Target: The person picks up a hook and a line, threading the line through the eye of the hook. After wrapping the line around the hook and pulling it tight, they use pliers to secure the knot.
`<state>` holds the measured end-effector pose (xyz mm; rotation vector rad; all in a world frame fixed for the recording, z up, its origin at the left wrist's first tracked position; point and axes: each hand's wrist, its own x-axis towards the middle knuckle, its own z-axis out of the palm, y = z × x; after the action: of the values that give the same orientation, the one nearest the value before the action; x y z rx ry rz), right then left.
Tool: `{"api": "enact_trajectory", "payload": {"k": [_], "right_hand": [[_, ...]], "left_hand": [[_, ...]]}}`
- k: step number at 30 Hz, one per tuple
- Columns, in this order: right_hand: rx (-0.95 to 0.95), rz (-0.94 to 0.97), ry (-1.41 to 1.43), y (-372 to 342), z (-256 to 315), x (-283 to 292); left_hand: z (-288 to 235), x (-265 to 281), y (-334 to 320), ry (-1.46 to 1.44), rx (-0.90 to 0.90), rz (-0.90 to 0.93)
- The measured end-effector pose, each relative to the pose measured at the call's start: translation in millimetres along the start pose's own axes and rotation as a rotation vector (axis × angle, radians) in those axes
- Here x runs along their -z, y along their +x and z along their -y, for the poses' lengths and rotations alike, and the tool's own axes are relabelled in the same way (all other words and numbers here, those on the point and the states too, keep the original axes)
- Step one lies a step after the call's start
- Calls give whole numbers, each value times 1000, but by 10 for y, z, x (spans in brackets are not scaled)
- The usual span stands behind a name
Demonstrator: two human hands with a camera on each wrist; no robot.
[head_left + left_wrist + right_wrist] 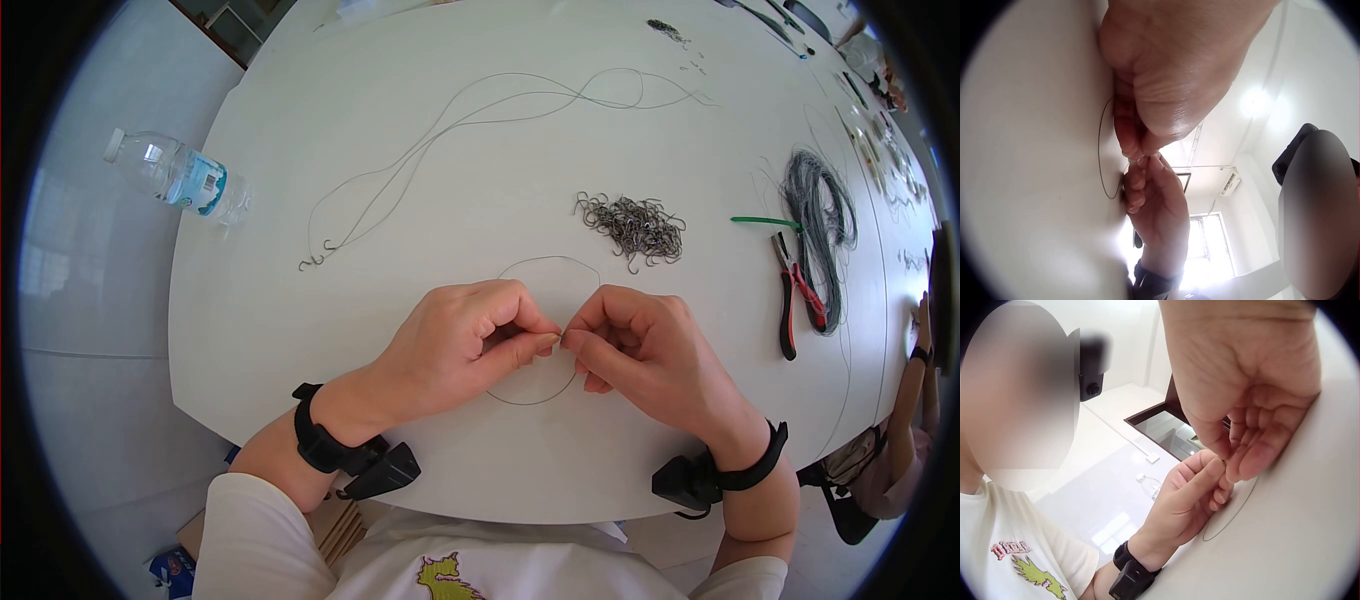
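Note:
My left hand (450,335) and right hand (645,345) meet over the white table, fingertips almost touching. Between thumb and forefinger, each pinches a thin dark fishing line (530,404). The line curves in a round loop beneath and behind both hands, and the left wrist view shows its arc (1099,150) close to the tabletop. Whatever small part sits right between the fingertips is hidden by them. Just beyond the right hand lies a heap of fish hooks (635,228).
Long line strands with several hooks (312,262) at one end stretch across the table (300,360). A water bottle (185,178) lies at left. To the right are pliers (787,300) and a coil of grey line (820,200). A smaller dark heap (663,29) lies far back.

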<state>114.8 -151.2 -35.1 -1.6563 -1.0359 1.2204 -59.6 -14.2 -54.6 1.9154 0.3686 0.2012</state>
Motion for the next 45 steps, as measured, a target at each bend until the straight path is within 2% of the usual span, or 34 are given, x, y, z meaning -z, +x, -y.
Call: {"api": "enact_trajectory", "payload": {"k": [13,34,36,45], "right_hand": [[-41,19,69,1,22,25],[-36,23,67,0,15,19],[-40,27,60,2,23,22],[-54,36,45,1,44,25]], "left_hand": [[51,-41,0,-40,-57,-73],[24,-25,-4,-42,-40,-62],[-9,3,-3,-27,11,-5],[-20,6,-1,6,16,0]]}}
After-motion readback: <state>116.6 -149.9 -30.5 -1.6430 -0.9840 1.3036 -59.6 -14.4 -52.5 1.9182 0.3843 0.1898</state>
